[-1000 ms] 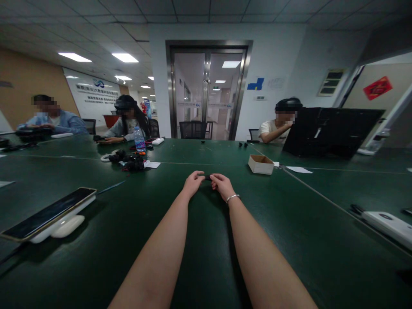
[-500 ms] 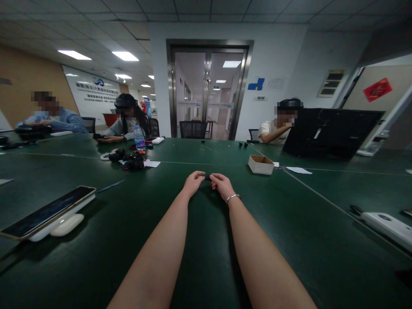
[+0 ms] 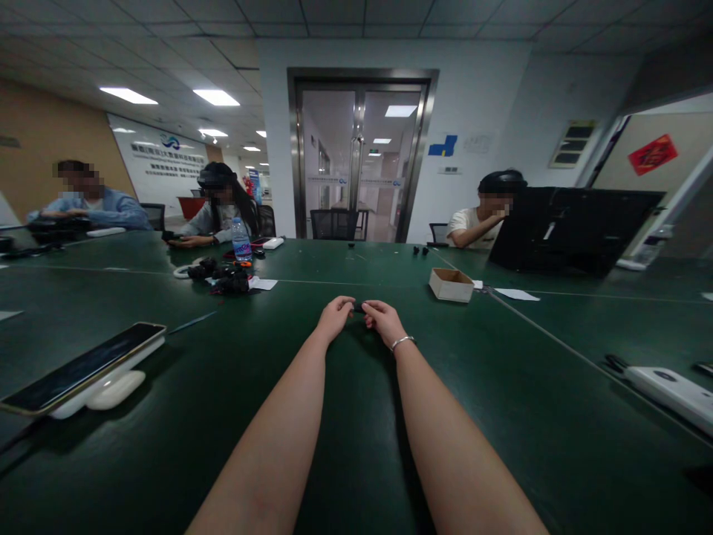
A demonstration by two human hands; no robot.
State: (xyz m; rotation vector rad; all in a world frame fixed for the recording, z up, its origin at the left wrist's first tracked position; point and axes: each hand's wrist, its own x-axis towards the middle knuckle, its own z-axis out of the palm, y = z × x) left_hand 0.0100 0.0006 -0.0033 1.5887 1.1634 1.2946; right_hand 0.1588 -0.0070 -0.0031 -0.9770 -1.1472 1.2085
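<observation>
Between my fingertips, just above the green table (image 3: 356,416), is a small black piece (image 3: 358,306) whose kind is too small to make out. My left hand (image 3: 336,316) pinches its left end with closed fingers. On the other end, the thumb and fingers of my right hand (image 3: 383,319) close in the same way. A silver bracelet (image 3: 403,342) circles my right wrist. Both forearms reach forward over the tabletop, and my fingers cover much of the piece.
A small open box (image 3: 451,286) stands right of my hands. At left are a phone (image 3: 89,364) on a white stand and a white case (image 3: 116,390). Black gear (image 3: 226,276) and a water bottle (image 3: 241,241) lie beyond. A monitor (image 3: 579,227) stands at right; several people sit around.
My hands stay in nearly the same place, both still on the small black piece. Hardly anything else differs.
</observation>
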